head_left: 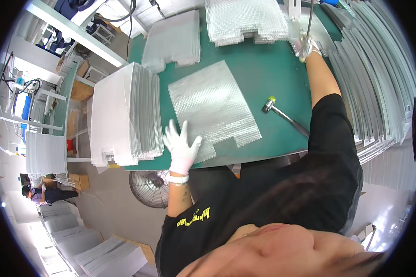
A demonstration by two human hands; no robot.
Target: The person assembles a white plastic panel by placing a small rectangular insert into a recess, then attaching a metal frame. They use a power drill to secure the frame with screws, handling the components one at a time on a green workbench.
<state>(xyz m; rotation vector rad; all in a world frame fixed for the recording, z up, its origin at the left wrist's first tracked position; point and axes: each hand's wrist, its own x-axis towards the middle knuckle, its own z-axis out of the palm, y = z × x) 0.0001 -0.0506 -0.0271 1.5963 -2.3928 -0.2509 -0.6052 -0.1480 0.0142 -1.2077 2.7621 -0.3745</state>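
My left hand (181, 150), in a white glove, is open with its fingers spread. It is at the near left corner of a silvery ribbed sheet (215, 108) with a notched near edge, which lies flat on the green table; whether the palm touches it I cannot tell. At the far right, my right hand (314, 49), also gloved, is beside an upright metal fixture (304, 44) and a clear sheet (322, 34). The fixture hides most of its fingers. Between my arms lies a small hammer (282, 113) with a yellow-green end and dark handle.
Left of the sheet stands a thick stack of white panels (113, 115). More stacks of translucent sheets (173, 39) and notched panels (246, 21) sit at the back. Long grey strips (374, 74) fill the right side. A floor fan (152, 187) is below the table's edge.
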